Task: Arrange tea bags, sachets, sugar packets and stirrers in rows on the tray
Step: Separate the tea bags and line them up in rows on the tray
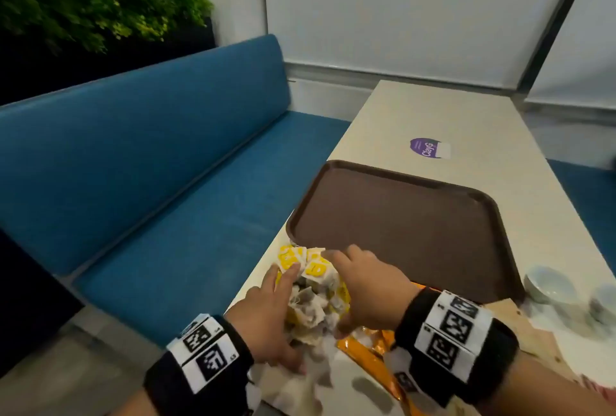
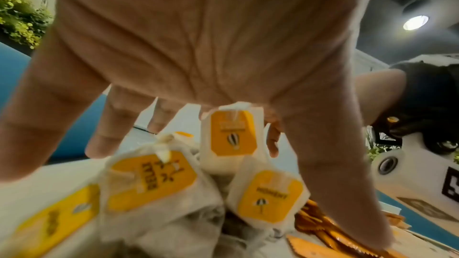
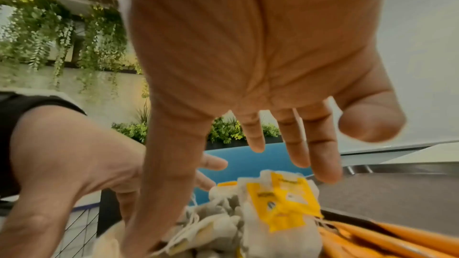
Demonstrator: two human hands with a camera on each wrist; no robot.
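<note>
A: We're at the near end of the table (image 1: 383, 122), and both hands flank a heap of tea bags (image 1: 311, 299) with yellow tags. The brown tray (image 1: 403, 215) lies just beyond the heap, and we see nothing on it.

B: So we'd call this the gathering step, nothing placed yet. Our left hand (image 1: 266, 315) has its fingers spread and fairly straight along the left of the heap, resting against the bags without curling round any.

A: Same on the right. Our right hand (image 1: 363, 285) arches over the heap with fingers extended, the tips near the tray's near rim. From the right wrist view the palm is wide open with nothing pinched.

B: Orange sachets (image 1: 370, 349) lie on the table under and to the right of the bags, nearer us. Two small white bowls (image 1: 550, 285) stand at the far right.

A: Next, we reckon, we need to single out one bag. The strings look tangled, so a neat pinch on one tag, then the first row.
</note>
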